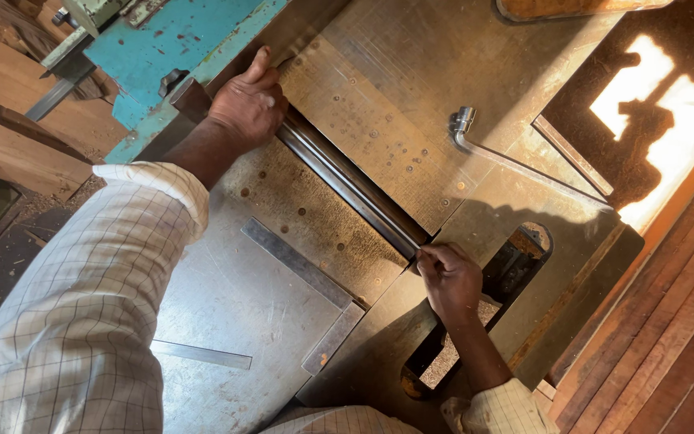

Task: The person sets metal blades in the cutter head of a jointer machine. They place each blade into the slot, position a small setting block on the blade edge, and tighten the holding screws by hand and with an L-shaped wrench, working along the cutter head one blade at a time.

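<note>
Checked white sleeve point(82, 321) fills the near-left corner. Left hand point(246, 104) lies flat, fingers extended, on the far end of the long steel cutter roller point(347, 183) set in the slot across the brown metal worktop point(411, 88). Right hand point(450, 277) pinches the roller's near end, fingers closed. Roller seated in slot. Bent steel wrench point(483, 149) lies untouched nearby.

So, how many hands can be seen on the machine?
2. The left hand rests at the far end of the steel roller, near the blue guard. The right hand touches the roller's near end. Nobody else's hands show.
</note>
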